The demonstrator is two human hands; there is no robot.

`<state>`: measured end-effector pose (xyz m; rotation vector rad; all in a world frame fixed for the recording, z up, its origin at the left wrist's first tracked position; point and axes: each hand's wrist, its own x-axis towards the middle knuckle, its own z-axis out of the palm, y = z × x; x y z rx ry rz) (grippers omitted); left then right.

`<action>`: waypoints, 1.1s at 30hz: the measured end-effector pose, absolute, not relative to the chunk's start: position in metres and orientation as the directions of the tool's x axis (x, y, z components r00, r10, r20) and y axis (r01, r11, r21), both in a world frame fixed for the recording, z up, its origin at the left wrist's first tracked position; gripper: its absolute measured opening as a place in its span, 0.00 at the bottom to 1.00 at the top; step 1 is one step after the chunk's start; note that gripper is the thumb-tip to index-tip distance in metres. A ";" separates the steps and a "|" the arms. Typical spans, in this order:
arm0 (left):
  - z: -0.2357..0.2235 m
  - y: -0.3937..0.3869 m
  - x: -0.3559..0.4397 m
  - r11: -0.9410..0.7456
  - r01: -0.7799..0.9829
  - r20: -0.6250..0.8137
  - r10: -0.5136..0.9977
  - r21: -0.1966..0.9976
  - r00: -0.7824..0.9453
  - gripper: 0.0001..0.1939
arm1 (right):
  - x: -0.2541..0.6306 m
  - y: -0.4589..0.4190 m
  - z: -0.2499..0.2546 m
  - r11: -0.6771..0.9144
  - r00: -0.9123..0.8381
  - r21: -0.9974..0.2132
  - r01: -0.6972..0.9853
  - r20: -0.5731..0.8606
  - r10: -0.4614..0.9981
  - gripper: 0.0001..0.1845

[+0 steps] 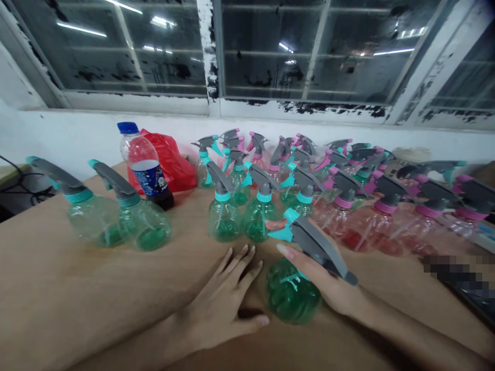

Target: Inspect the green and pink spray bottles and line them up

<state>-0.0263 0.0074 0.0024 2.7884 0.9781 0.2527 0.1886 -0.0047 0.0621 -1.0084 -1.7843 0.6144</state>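
My right hand (328,281) grips a green spray bottle (293,293) around the neck, just under its grey and turquoise trigger head. The bottle leans, its nozzle pointing left and away from me. Beside it on the left, my left hand (228,296) rests on the table with fingers spread and nothing in them. Just beyond my hands stand a green spray bottle (225,219) and another green spray bottle (260,216), both with turquoise collars. Part of my right hand's fingers is hidden behind the held bottle's head.
Two green spray bottles (145,226) stand at the left. Near the wall are a blue-capped drink bottle (145,165) and a red plastic bag (176,162). Rows of pink spray bottles (386,226) fill the right. A dark, partly pixelated object (464,288) lies at the right edge.
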 end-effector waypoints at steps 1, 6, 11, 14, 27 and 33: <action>0.002 0.007 -0.026 -0.768 0.603 0.091 0.631 0.217 0.771 0.44 | 0.189 -0.004 0.062 0.496 -0.196 -0.798 0.343 0.455 0.868 0.16; 0.003 0.008 -0.027 -0.769 0.608 0.066 0.629 0.197 0.775 0.43 | 0.189 -0.005 0.063 0.419 -0.154 -0.865 0.277 0.390 0.908 0.07; 0.002 0.008 -0.027 -0.772 0.617 0.062 0.630 0.149 0.774 0.43 | 0.190 -0.007 0.062 0.424 -0.121 -0.864 0.270 0.407 0.905 0.10; 0.001 0.008 -0.027 -0.781 0.611 0.078 0.622 0.128 0.779 0.43 | 0.192 -0.006 0.063 0.435 -0.158 -0.860 0.266 0.406 0.900 0.07; 0.001 0.009 -0.028 -0.795 0.596 0.104 0.606 0.114 0.788 0.42 | 0.193 -0.004 0.064 0.464 -0.166 -0.847 0.260 0.434 0.885 0.15; 0.004 0.009 -0.027 -0.791 0.601 0.093 0.611 0.114 0.786 0.42 | 0.193 -0.002 0.064 0.496 -0.198 -0.838 0.226 0.459 0.866 0.14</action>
